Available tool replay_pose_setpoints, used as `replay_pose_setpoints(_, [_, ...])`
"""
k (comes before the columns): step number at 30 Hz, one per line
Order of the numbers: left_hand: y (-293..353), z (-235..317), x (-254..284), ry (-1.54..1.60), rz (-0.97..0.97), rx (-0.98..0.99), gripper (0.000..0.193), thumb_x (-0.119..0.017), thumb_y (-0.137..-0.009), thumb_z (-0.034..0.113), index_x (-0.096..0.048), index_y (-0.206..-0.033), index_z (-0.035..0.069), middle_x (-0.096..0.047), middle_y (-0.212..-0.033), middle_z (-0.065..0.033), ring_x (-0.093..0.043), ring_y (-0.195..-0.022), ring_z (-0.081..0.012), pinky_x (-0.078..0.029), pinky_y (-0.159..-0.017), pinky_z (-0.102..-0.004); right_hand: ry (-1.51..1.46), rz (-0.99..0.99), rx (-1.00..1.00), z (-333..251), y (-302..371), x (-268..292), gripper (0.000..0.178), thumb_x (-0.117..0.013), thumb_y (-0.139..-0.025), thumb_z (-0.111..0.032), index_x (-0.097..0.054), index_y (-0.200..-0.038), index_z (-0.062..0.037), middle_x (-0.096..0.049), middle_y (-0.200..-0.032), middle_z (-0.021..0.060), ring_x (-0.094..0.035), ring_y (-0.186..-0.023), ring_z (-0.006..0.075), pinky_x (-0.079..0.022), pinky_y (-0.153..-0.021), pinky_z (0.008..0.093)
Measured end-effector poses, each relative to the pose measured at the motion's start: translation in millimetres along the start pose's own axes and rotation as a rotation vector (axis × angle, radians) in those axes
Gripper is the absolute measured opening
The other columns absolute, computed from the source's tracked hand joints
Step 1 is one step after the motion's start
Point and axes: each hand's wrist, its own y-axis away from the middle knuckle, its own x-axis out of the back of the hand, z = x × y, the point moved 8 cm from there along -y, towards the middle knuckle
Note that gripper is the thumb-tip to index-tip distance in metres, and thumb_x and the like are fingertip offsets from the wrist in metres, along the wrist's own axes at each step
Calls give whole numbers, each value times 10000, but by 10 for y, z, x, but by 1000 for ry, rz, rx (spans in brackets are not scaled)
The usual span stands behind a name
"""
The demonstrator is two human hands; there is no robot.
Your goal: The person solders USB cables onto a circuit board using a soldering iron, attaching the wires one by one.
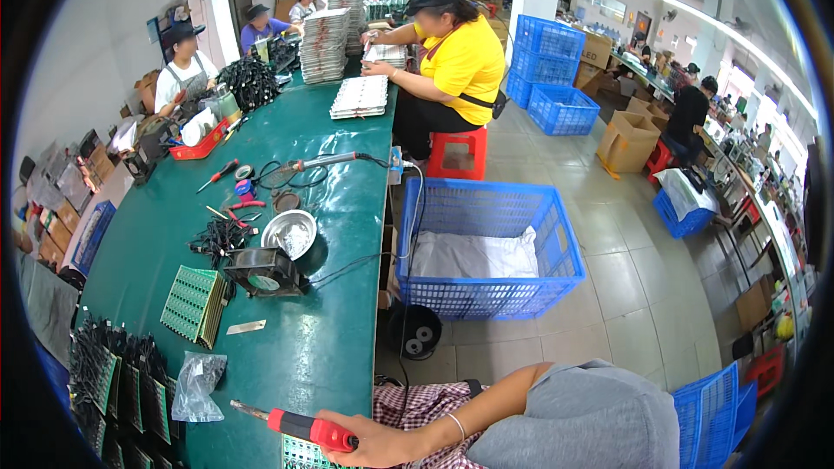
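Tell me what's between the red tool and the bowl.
Head view, from red tool to bowl: bare green table, then the black fan just before the bowl, with the metal strip off slightly left.

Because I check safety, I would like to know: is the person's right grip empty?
No, the right grip holds a thick red-and-black tool with a metal tip.

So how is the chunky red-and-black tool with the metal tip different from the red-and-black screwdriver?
The chunky red-and-black tool is held in the right hand; the red-and-black screwdriver lies on the shiny green table. The tool is close to the camera; the screwdriver is farther off. The tool looks thicker, the screwdriver slimmer. Both share red and black colouring.
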Motion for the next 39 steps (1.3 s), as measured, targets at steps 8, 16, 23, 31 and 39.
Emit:
replay_pose_setpoints(8, [153,-6,183,-265,47,-282,118,-492,-917,84,-480,-811,34,-460,-669,-40,-440,-602,-139,-364,-543,-281,-295,-194,-2,-58,-11,-309,397,-657,-799,-53,-503,-1163,-14,-585,-1048,63,-564,-923,185,-467,-833,324])
replay_pose_setpoints(16, [57,124,263,-632,77,-70,155,-494,-925,104,-514,-846,-28,-528,-732,-154,-494,-675,-215,-424,-639,-353,-322,-122,-212,419,-131,-345,397,-712,-794,-189,-535,-1107,-22,-581,-850,-3,-537,-798,93,-464,-739,283])
replay_pose_setpoints(23, [112,119,296,-308,-91,-63,137,-564,-891,114,-552,-822,-4,-582,-676,-123,-534,-590,-167,-440,-566,-313,-101,-288,-289,411,-98,-433,164,-712,-799,-124,-625,-905,-33,-617,-798,-16,-561,-715,68,-460,-646,244])
replay_pose_setpoints(31, [150,290,350,-321,-52,-319,126,-572,-885,139,-569,-895,14,-578,-689,-157,-580,-579,-276,-440,-539,-353,-163,-233,-304,338,-66,-464,118,-702,-787,-60,-621,-867,-28,-613,-788,-6,-570,-711,75,-458,-640,249])
replay_pose_setpoints(39, [66,149,380,-534,101,-319,98,-560,-864,116,-544,-870,20,-585,-719,-188,-601,-629,-356,-458,-541,-420,-79,-198,-293,148,-28,-470,117,-666,-784,-15,-603,-882,-20,-614,-795,14,-577,-701,92,-461,-628,250])
